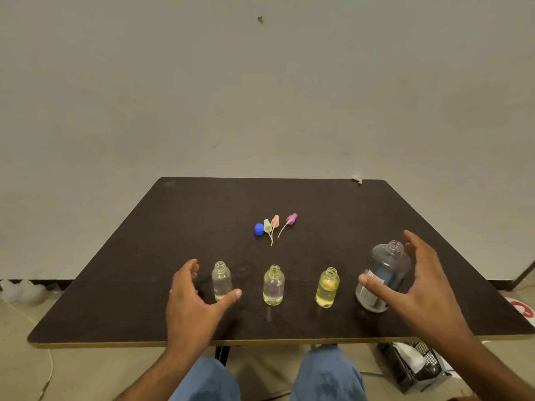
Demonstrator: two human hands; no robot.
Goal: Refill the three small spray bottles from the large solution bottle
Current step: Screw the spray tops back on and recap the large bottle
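Three small bottles [274, 285] stand uncapped with liquid inside, the big bottle [383, 276] uncapped too, both hands [191, 296] [417, 282] spread, grasping nothing; recapping seems left.

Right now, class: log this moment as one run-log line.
left hand: open beside clear small bottle | right hand: open around large bottle | all bottles uncapped, upright | spray tops: on table

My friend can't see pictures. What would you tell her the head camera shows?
Two open hands reach over a dark table: the left hand beside a small clear bottle, the right hand around a large uncapped bottle. Two more small open bottles stand between; spray tops and a blue cap lie behind.
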